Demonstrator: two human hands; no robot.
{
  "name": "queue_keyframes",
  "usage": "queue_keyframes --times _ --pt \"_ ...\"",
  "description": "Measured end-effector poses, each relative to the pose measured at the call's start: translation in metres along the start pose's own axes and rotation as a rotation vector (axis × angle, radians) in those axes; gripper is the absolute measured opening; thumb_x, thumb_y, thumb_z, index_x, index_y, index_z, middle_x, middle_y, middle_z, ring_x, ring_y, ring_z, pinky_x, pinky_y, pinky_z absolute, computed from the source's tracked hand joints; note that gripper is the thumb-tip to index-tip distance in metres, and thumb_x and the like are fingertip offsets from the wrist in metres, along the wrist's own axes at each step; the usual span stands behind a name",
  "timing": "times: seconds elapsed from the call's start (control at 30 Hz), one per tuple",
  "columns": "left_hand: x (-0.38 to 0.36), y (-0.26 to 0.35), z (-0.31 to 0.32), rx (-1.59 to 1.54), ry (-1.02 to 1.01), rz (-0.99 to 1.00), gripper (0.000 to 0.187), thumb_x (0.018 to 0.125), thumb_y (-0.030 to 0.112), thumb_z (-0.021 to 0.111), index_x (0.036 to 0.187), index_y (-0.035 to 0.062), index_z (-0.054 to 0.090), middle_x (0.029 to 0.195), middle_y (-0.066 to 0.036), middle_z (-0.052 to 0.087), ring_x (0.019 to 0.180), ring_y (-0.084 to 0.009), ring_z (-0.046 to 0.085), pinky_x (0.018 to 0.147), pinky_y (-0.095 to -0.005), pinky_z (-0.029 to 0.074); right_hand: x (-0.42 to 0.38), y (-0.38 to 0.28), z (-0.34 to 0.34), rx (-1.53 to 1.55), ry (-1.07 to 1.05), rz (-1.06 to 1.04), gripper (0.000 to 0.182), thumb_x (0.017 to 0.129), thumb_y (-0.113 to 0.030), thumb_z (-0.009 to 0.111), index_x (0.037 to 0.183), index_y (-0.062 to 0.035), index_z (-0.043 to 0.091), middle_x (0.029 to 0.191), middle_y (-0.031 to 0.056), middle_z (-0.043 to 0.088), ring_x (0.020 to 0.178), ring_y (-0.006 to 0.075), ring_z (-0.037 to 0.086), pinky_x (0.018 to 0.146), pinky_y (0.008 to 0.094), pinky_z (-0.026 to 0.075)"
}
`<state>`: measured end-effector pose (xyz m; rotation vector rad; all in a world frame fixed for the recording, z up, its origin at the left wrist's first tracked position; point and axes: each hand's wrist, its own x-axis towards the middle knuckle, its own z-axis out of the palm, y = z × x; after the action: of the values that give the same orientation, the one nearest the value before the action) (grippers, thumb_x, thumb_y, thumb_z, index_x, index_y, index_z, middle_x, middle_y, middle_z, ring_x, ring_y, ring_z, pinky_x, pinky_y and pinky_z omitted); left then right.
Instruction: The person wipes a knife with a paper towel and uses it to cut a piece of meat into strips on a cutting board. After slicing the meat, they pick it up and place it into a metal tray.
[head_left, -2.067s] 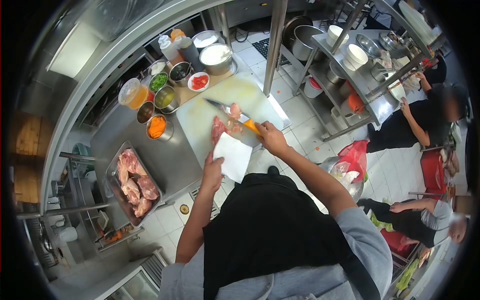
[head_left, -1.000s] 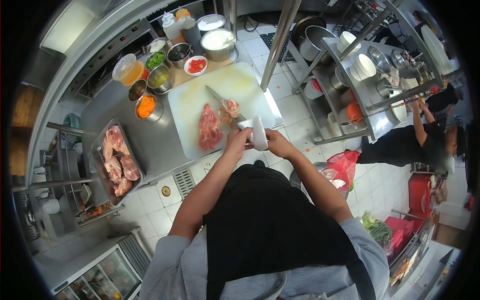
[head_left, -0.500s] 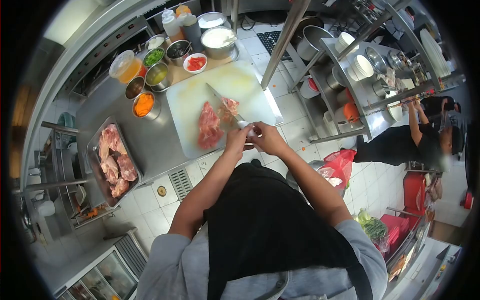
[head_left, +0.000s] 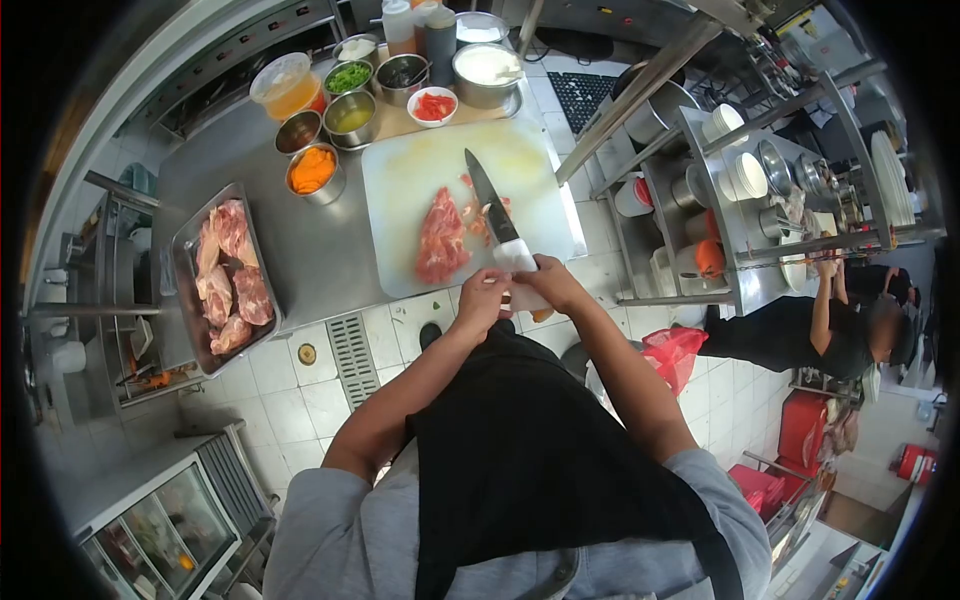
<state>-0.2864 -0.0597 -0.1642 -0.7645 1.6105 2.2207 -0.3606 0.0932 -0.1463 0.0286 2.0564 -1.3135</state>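
Observation:
In the head view, my right hand (head_left: 552, 284) is closed round the white handle of a kitchen knife (head_left: 490, 210). Its blade points away from me over the white cutting board (head_left: 395, 190). Close beside the handle is my left hand (head_left: 484, 300), fingers curled in; what they pinch, if anything, is hidden. A flat piece of raw meat (head_left: 442, 240) lies on the board left of the blade. Smaller meat scraps (head_left: 474, 214) are scattered next to and partly under the knife.
A metal tray (head_left: 268, 318) of raw meat pieces stands at the left. Behind the board are bowls of orange food (head_left: 312, 171), green herbs (head_left: 349, 77) and red strips (head_left: 434, 106), plus squeeze bottles (head_left: 440, 40). A metal post (head_left: 640, 95) rises at right; another person (head_left: 815, 325) works beyond.
The view has shifted, so the board appears further right. The knife has turned and its broad blade now shows. Both hands remain together at the handle, slightly nearer my body.

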Motion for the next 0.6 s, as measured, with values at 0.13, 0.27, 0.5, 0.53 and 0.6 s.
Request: queue_keyframes --times 0.13,0.27,0.5,0.53,0.6 --pt "0.008 -0.014 -0.003 -0.128 -0.085 -0.076 0.028 0.100 0.019 0.062 0.121 0.0002 0.061 0.097 -0.009 0.068 0.077 -0.0187 0.068 0.058 -0.0309 0.056 0.005 -0.001 0.008 0.395 -0.081 0.130 0.049 0.090 -0.024 0.069 0.124 0.0084 0.055 0.105 0.0194 0.067 0.086 0.0267 0.069 0.074 0.0380 0.057" --pt "0.012 -0.024 -0.008 -0.081 -0.082 -0.028 0.027 0.101 0.018 0.061 0.121 0.0014 0.061 0.092 -0.007 0.068 0.074 -0.0177 0.067 0.057 -0.0314 0.056 0.003 -0.007 0.013 0.391 -0.094 0.146 0.050 0.094 -0.026 0.065 0.128 0.0079 0.050 0.110 0.0196 0.065 0.090 0.0264 0.068 0.076 0.0383 0.058" --pt "0.008 -0.034 -0.003 -0.409 -0.086 -0.133 0.023 0.103 0.025 0.057 0.109 0.0045 0.067 0.095 -0.005 0.070 0.075 -0.0172 0.068 0.059 -0.0326 0.055 0.001 -0.005 0.024 0.485 -0.099 0.130 0.044 0.099 -0.025 0.058 0.127 0.0074 0.050 0.112 0.0192 0.067 0.093 0.0282 0.069 0.078 0.0399 0.058" --pt "0.007 -0.035 -0.003 -0.473 -0.113 -0.153 0.024 0.103 0.028 0.058 0.106 0.0059 0.067 0.094 -0.004 0.070 0.075 -0.0175 0.068 0.061 -0.0329 0.055 -0.001 -0.007 0.023 0.565 -0.176 0.154 0.042 0.100 -0.025 0.057 0.128 0.0061 0.051 0.111 0.0177 0.067 0.093 0.0280 0.069 0.079 0.0387 0.058" --pt "0.003 -0.029 -0.004 -0.267 -0.079 -0.193 0.022 0.101 0.027 0.061 0.104 0.0055 0.067 0.091 -0.004 0.070 0.076 -0.0170 0.068 0.062 -0.0332 0.055 -0.006 -0.012 0.019 0.579 -0.179 0.175 0.042 0.100 -0.024 0.057 0.129 0.0066 0.052 0.113 0.0184 0.068 0.094 0.0286 0.069 0.079 0.0389 0.059"
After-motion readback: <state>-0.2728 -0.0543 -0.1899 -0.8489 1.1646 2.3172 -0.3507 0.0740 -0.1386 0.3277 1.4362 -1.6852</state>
